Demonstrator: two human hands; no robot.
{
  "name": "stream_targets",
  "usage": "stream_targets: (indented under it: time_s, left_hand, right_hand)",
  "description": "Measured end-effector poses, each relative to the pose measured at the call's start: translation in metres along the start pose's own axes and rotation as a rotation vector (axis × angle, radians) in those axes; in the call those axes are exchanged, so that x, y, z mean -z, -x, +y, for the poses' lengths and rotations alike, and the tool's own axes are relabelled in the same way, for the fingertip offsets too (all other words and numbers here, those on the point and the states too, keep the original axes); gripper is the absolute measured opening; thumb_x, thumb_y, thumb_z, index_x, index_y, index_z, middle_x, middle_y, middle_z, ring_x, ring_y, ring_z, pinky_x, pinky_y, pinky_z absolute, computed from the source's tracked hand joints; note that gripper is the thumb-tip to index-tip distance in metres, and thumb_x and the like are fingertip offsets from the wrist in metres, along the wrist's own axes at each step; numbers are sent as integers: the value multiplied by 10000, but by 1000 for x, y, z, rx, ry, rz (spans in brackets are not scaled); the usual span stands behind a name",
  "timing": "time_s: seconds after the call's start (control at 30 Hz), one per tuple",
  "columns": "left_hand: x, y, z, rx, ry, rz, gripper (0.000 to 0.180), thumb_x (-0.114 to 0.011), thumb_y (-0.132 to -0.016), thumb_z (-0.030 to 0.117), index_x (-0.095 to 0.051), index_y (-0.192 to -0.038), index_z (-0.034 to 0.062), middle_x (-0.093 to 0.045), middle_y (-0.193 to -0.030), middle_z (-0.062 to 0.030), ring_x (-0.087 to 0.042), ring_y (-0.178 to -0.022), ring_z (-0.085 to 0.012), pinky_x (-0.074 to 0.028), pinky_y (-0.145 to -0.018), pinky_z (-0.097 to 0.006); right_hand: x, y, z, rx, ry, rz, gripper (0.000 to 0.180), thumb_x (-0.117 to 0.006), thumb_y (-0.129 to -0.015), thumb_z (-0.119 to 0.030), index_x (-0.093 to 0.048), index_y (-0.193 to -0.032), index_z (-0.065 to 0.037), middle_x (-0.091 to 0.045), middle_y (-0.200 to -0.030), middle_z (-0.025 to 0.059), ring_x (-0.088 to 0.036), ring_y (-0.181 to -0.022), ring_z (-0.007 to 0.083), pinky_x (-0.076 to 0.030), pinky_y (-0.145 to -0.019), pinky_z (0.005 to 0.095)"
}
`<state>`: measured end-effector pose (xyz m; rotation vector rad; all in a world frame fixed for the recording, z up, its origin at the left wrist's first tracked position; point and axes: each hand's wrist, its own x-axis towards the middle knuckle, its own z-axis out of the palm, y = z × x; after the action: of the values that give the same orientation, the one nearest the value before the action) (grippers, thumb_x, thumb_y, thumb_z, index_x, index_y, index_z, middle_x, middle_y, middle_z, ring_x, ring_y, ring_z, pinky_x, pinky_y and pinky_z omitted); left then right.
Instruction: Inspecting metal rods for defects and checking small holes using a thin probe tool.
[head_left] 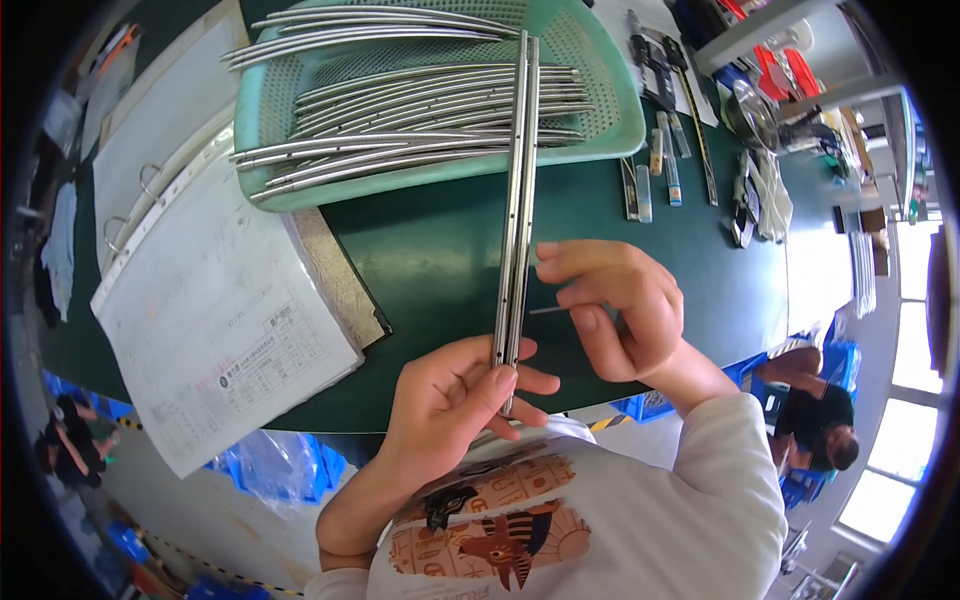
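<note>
L hand (450,400): grips lower end of long metal strip (517,200), upright over green table (440,250). R hand (620,310): pinches thin pin (548,310) beside strip. Green tray (600,120) w/ curved rods behind.

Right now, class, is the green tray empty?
No, the green tray holds a pile of curved metal rods lying across it.

The long rail (517,200) held upright over the table (440,250) is bright, smooth metal with a satin shine. Behind the rail, the curved rods (400,110) are the same polished metal, in a matt green perforated plastic tray (600,110). The table is dark green and matt. Left of the rail, the sheets (220,320) are matt white paper.
</note>
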<state>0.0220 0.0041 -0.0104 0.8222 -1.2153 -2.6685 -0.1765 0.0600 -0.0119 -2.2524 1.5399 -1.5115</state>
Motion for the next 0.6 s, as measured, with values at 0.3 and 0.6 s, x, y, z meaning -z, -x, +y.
stream_targets:
  time_s: [0.3, 0.6]
  left_hand:
    - [13, -16, -12, -130, -23, -61, 325, -479, -937, 170, -484, -1177, -50, -643, -977, -160, -668, -773, -205, -535, -584, -246]
    - [15, -20, -15, -114, 6, -105, 331, -476, -940, 171, -474, -1189, -47, -641, -981, -153, -665, -797, -211, -541, -599, -261]
  right_hand:
    - [-17, 5, 1, -66, -5, 109, 147, -573, -708, 70, -555, -837, 3, -630, -876, 147, -647, -767, 283, -518, -612, 329]
    - [-16, 4, 3, 65, 187, 106, 166, -629, -650, -13, -577, -806, -31, -613, -831, 89, -627, -707, 236, -496, -572, 309]
